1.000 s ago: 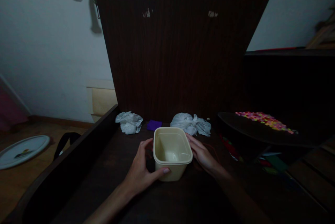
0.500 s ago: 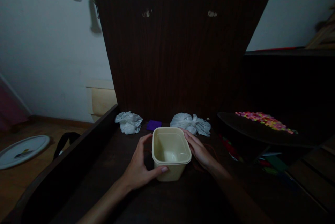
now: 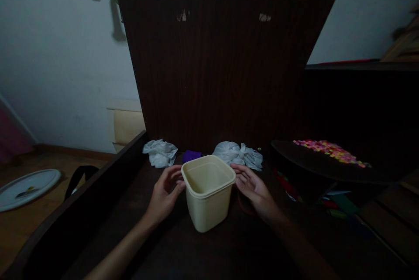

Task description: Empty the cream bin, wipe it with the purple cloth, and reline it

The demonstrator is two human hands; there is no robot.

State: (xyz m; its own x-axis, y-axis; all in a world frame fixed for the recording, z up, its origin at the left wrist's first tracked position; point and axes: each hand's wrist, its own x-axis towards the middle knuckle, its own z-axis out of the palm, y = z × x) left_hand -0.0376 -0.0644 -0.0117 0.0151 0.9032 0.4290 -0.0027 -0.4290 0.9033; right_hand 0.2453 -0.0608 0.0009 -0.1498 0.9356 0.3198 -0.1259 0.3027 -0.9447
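Observation:
A cream square plastic container (image 3: 208, 208) with rounded corners and an open top stands upright before me, one corner turned toward me. Its visible inside looks bare. My left hand (image 3: 166, 192) holds it at the left corner of the rim, with curled fingers behind and the thumb at the near side. At the opposite corner, the fingers of my right hand (image 3: 253, 188) touch the rim and side. The container is held between both hands; I cannot tell whether its base rests on the dark wooden surface (image 3: 137, 236).
Behind the container lie two crumpled white plastic bags (image 3: 160, 152) and a purple object (image 3: 191, 155). A dark corner shelf (image 3: 284, 151) on the right carries a string of small pink and yellow pieces (image 3: 334, 151). A raised wooden edge (image 3: 98, 184) runs along the left.
The container has turned so that a corner faces me, and it shifted slightly left. My left thumb left its front wall for the left side; my right fingers now curl at the right corner.

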